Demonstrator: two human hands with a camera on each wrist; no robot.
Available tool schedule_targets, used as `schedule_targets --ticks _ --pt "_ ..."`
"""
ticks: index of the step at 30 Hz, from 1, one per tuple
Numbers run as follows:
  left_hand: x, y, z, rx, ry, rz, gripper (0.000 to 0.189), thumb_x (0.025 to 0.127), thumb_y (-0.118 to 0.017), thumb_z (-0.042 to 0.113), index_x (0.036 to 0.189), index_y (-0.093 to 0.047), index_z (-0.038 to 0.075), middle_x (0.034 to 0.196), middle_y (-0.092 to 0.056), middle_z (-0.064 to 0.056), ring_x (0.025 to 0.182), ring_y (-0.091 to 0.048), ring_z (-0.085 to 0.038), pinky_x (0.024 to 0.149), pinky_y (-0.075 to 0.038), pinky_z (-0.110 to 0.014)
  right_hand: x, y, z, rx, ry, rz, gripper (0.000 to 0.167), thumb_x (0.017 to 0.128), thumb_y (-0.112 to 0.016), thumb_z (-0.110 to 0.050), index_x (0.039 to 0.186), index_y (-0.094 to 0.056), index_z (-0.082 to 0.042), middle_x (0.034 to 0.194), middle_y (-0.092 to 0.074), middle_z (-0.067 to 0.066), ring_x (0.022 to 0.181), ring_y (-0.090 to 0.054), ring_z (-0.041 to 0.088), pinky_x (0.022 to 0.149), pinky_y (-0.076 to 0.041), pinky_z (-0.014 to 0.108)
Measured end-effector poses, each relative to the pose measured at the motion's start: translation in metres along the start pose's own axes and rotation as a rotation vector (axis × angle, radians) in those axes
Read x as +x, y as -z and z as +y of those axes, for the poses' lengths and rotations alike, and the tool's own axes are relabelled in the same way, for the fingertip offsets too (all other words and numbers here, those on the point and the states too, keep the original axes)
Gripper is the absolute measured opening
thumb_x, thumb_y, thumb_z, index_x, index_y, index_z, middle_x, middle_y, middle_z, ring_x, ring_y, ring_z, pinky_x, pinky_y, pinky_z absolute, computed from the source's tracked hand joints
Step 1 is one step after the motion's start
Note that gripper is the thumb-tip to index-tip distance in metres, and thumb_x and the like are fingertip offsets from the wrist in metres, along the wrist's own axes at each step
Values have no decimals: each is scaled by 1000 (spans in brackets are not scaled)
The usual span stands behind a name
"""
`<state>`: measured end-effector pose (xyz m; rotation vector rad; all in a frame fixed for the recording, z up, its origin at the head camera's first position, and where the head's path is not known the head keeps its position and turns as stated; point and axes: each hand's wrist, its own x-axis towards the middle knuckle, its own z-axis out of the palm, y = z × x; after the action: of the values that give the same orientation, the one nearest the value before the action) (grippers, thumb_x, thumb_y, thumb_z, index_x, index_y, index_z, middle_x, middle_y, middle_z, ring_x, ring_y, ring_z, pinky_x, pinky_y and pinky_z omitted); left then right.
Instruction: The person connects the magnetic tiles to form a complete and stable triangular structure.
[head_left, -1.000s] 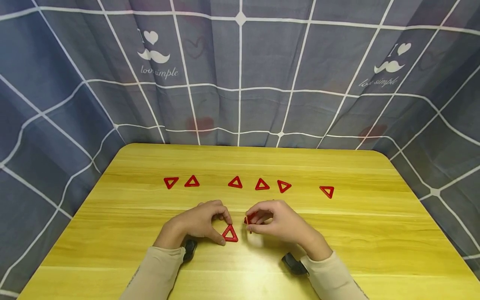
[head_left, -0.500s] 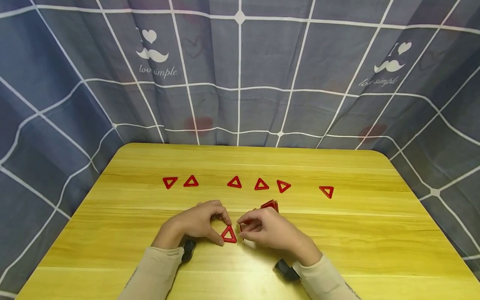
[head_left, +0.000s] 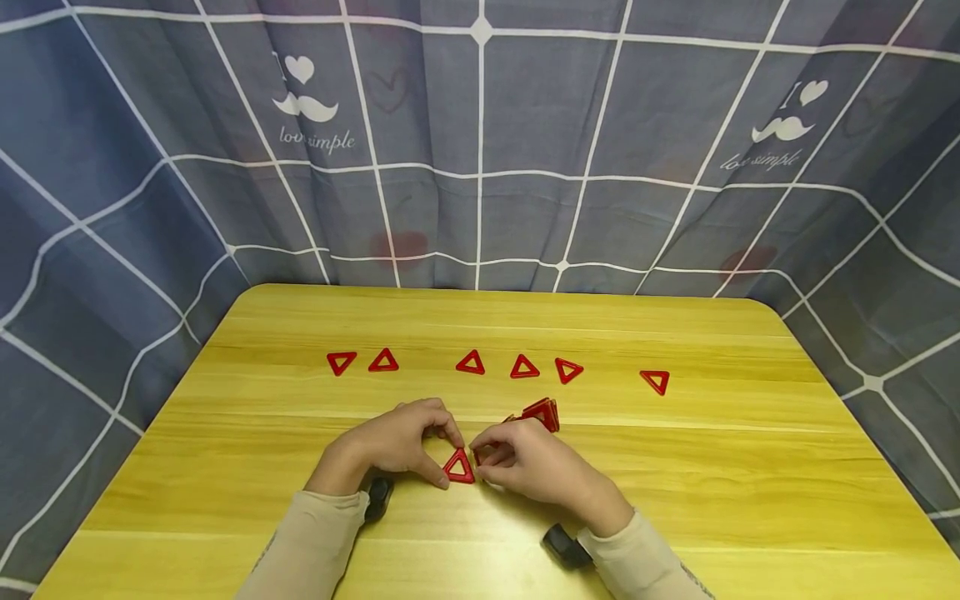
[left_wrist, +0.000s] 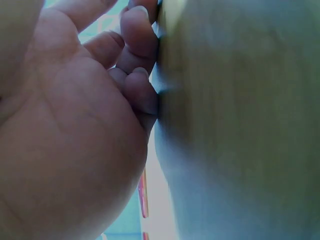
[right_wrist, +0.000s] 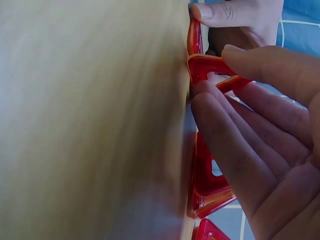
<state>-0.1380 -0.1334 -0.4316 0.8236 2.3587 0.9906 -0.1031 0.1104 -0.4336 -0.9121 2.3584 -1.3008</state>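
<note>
Both left hand (head_left: 397, 438) and right hand (head_left: 543, 467) pinch red triangles (head_left: 461, 478).

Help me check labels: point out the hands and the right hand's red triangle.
Left hand (head_left: 396, 438), head view: its back.
Right hand (head_left: 540, 463), head view: its back.
Red triangle (right_wrist: 206, 65), right wrist view: its upper bar.

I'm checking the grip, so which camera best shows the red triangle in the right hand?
Right wrist view: the red triangle shows large, its opening visible, in the right hand. Head shows just a sliver; left wrist, nothing identifiable.
</note>
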Motion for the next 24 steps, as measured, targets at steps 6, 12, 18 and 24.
schedule_targets --ticks 6,12,18,24 --pt "0 0 -1 -8 -9 3 39 69 -95 26 100 -71 22 103 -57 7 98 -55 -16 90 -45 -39 2 -5 -2 -7 5 -5 22 90 -76 -4 111 -73 -2 101 -73 4 85 -68 1 73 -55 20" --pt "0 1 -1 -10 -12 4 39 69 -95 25 100 -72 20 103 -58 6 98 -55 -16 90 -46 -38 3 -8 -3 -25 14 4 23 88 -78 -5 110 -73 -2 100 -74 4 83 -68 1 72 -54 19" --pt "0 1 1 -1 -15 -2 39 69 -95 26 99 -71 22 102 -58 6 97 -54 -17 89 -45 -39 3 -9 -3 -69 10 5 33 82 -84 -6 112 -72 -2 99 -73 2 83 -68 1 72 -54 18" --pt "0 1 4 27 -8 -5 38 69 -95 29 98 -71 25 101 -58 8 98 -54 -18 89 -42 -42 3 -9 -5 -118 16 16 31 83 -83 -6 112 -72 -3 98 -73 2 82 -67 1 72 -53 17"
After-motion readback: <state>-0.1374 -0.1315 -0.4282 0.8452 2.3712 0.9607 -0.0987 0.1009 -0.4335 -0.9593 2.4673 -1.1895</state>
